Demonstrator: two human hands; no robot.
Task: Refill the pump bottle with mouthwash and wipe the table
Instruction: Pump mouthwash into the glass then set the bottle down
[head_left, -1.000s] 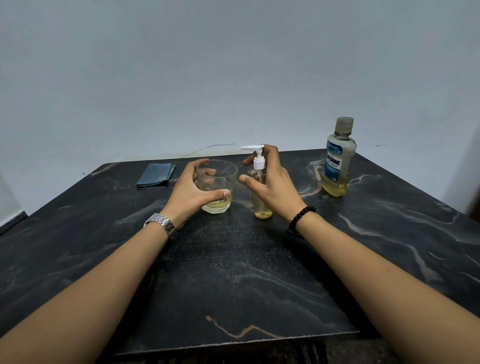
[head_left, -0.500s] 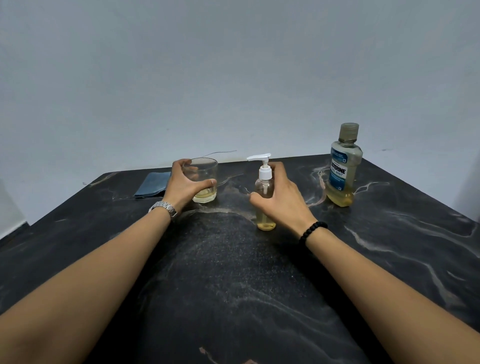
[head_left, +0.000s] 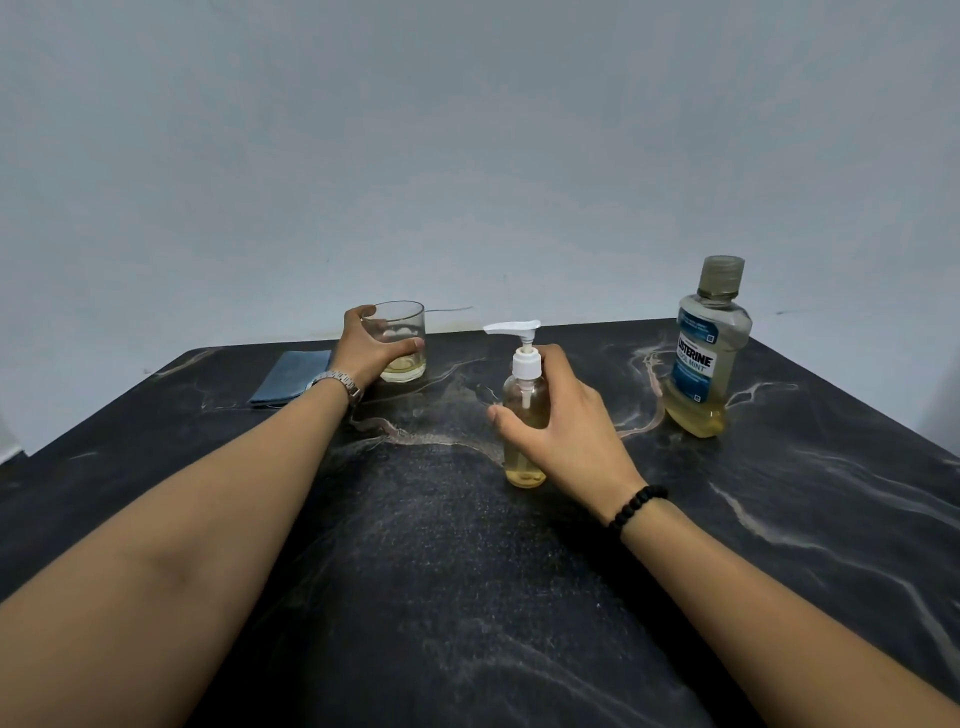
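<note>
A small clear pump bottle (head_left: 524, 405) with a white pump head and yellowish liquid stands upright in the middle of the black marble table (head_left: 467, 571). My right hand (head_left: 566, 431) wraps around its body. A short glass (head_left: 397, 338) with a little yellow liquid at the bottom stands at the back of the table, with my left hand (head_left: 363, 348) gripping its side. The mouthwash bottle (head_left: 706, 348), capped and about a third full, stands upright at the back right, apart from both hands.
A folded blue cloth (head_left: 293, 382) lies flat at the back left, just beyond my left wrist. The table's back edge runs close to a pale wall. A thin wire shows on the wall behind the glass.
My left hand has slid the glass away toward the back left of the table. My right hand has shifted lower on the pump bottle, off the pump head. The camera view has tilted up.
</note>
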